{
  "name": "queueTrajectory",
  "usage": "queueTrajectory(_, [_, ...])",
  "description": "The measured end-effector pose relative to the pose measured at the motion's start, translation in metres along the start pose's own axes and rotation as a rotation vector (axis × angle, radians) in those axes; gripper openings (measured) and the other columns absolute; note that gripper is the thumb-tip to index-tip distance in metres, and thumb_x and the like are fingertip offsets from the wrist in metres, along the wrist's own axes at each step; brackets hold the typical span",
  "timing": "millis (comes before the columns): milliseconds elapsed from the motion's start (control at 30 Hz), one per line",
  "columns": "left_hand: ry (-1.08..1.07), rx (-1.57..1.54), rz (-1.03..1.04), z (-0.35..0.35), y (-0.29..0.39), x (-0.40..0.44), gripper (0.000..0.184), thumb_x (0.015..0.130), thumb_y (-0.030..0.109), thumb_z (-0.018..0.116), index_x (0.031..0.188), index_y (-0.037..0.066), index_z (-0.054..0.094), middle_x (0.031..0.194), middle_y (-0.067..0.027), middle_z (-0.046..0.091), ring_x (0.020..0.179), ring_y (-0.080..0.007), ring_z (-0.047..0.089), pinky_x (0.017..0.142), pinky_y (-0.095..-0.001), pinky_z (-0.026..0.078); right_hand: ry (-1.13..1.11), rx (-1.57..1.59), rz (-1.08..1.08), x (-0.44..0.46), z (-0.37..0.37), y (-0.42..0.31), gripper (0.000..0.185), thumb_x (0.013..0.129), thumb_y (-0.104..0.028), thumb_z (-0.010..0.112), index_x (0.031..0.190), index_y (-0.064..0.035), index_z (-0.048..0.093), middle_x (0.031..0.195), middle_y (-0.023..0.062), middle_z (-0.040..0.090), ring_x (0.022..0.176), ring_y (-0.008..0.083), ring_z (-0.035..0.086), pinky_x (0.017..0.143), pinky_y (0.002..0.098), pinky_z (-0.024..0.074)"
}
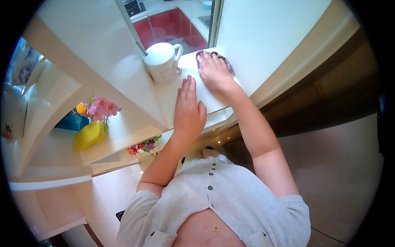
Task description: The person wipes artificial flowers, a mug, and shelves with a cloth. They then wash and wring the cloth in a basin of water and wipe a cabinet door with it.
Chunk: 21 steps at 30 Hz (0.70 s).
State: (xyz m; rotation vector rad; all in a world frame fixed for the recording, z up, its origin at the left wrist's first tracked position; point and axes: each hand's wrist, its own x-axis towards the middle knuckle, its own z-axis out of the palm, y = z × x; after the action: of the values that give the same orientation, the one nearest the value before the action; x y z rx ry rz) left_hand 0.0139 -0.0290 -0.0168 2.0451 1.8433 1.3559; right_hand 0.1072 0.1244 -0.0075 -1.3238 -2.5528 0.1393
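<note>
My right hand (214, 74) presses a crumpled purplish cloth (227, 64) onto the white shelf top (201, 96), near its far right corner beside the wall. The cloth bunches around the fingertips, and its underside is hidden. My left hand (190, 111) is over the front part of the same shelf, fingers stretched out and holding nothing. Just beyond those fingertips, to the left, a white mug (159, 66) with a line drawing on its side stands upright. A thin handle or stick pokes up at the mug's left rim.
Lower left, a side shelf holds pink artificial flowers (103, 108), a yellow container (89, 136) and a teal box (72, 121). Red and purple flowers (142, 147) sit below the shelf edge. Behind the glass are red kitchen cabinets (166, 28).
</note>
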Motion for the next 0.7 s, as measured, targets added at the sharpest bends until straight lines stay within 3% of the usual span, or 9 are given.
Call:
queueTrajectory(67, [0.013, -0.004, 0.004, -0.001, 0.001, -0.001, 0.06, 0.086, 0.001, 0.048, 0.144, -0.006, 0.034, 0.148, -0.0248, 0.039, 0.139, -0.0389, 0.036, 0.116, -0.0481, 0.025, -0.056, -0.025, -0.095, -0.013, -0.004, -0.008, 0.052, 0.099, -0.029, 0.04, 0.146, -0.0058, 0.04, 0.155, 0.0149, 0.033, 0.141, 0.0363, 0.032, 0.117, 0.0458, 0.0229])
queueTrajectory(200, [0.007, 0.007, 0.019, -0.003, 0.002, -0.002, 0.059, 0.087, 0.003, 0.048, 0.143, -0.007, 0.035, 0.148, -0.0237, 0.039, 0.139, -0.0381, 0.036, 0.116, -0.0476, 0.024, -0.028, 0.123, -0.334, -0.054, -0.007, -0.019, 0.052, 0.093, -0.024, 0.052, 0.141, -0.0056, 0.045, 0.148, 0.0168, 0.042, 0.137, 0.0379, 0.038, 0.113, 0.0466, 0.0289])
queueTrajectory(300, [0.007, -0.011, 0.013, -0.004, 0.002, 0.0, 0.057, 0.088, 0.004, 0.049, 0.143, -0.006, 0.036, 0.148, -0.0246, 0.039, 0.14, -0.0377, 0.035, 0.116, -0.0461, 0.025, -0.016, 0.212, -0.375, -0.073, -0.013, -0.019, 0.053, 0.091, -0.023, 0.057, 0.139, -0.0059, 0.047, 0.147, 0.017, 0.043, 0.135, 0.0378, 0.039, 0.111, 0.047, 0.0319])
queueTrajectory(433, [0.007, -0.074, -0.008, -0.005, 0.002, 0.0, 0.057, 0.088, 0.007, 0.049, 0.141, -0.008, 0.036, 0.147, -0.0261, 0.038, 0.139, -0.0391, 0.035, 0.116, -0.0495, 0.024, 0.034, 0.156, -0.396, -0.066, -0.007, -0.012, 0.053, 0.089, -0.023, 0.059, 0.138, -0.008, 0.048, 0.145, 0.0165, 0.045, 0.132, 0.0365, 0.042, 0.106, 0.0491, 0.0364])
queueTrajectory(467, [0.013, -0.098, -0.025, -0.006, 0.002, 0.001, 0.057, 0.089, 0.008, 0.05, 0.141, -0.009, 0.036, 0.147, -0.0266, 0.037, 0.139, -0.0396, 0.034, 0.116, -0.0494, 0.023, -0.065, 0.224, -0.407, -0.062, -0.031, -0.016, 0.044, 0.088, -0.022, 0.059, 0.131, -0.0094, 0.057, 0.14, 0.0146, 0.051, 0.122, 0.0328, 0.053, 0.1, 0.0483, 0.0407])
queueTrajectory(500, [0.018, -0.092, -0.025, -0.007, 0.003, 0.001, 0.057, 0.089, 0.008, 0.05, 0.141, -0.009, 0.036, 0.147, -0.0266, 0.037, 0.139, -0.0396, 0.034, 0.116, -0.0494, 0.023, -0.063, 0.226, -0.415, -0.057, -0.04, -0.015, 0.044, 0.088, -0.022, 0.059, 0.131, -0.0094, 0.057, 0.14, 0.0146, 0.051, 0.122, 0.0328, 0.053, 0.1, 0.0483, 0.0407])
queueTrajectory(567, [0.04, -0.09, -0.03, -0.009, 0.004, 0.0, 0.058, 0.089, 0.011, 0.05, 0.142, -0.009, 0.034, 0.149, -0.028, 0.034, 0.14, -0.0417, 0.031, 0.117, -0.049, 0.022, 0.004, 0.322, -0.242, -0.046, -0.055, -0.017, 0.034, 0.088, -0.02, 0.058, 0.119, -0.0108, 0.066, 0.128, 0.0124, 0.06, 0.108, 0.0281, 0.061, 0.093, 0.0475, 0.0436])
queueTrajectory(600, [0.043, -0.085, -0.033, -0.01, 0.005, -0.001, 0.058, 0.089, 0.011, 0.05, 0.142, -0.009, 0.034, 0.149, -0.028, 0.034, 0.14, -0.0417, 0.031, 0.117, -0.049, 0.022, 0.097, 0.318, -0.194, -0.038, -0.068, -0.021, 0.025, 0.089, -0.018, 0.057, 0.104, -0.0069, 0.073, 0.117, 0.0142, 0.066, 0.096, 0.0294, 0.065, 0.09, 0.0433, 0.0484])
queueTrajectory(700, [0.072, -0.12, -0.055, -0.012, 0.01, 0.0, 0.059, 0.089, 0.011, 0.05, 0.142, -0.009, 0.033, 0.15, -0.0285, 0.031, 0.141, -0.0432, 0.029, 0.116, -0.0483, 0.022, 0.245, 0.403, -0.173, 0.008, -0.054, -0.021, 0.03, 0.089, -0.01, 0.057, 0.118, -0.006, 0.064, 0.114, 0.0146, 0.065, 0.105, 0.0318, 0.062, 0.091, 0.0406, 0.0483])
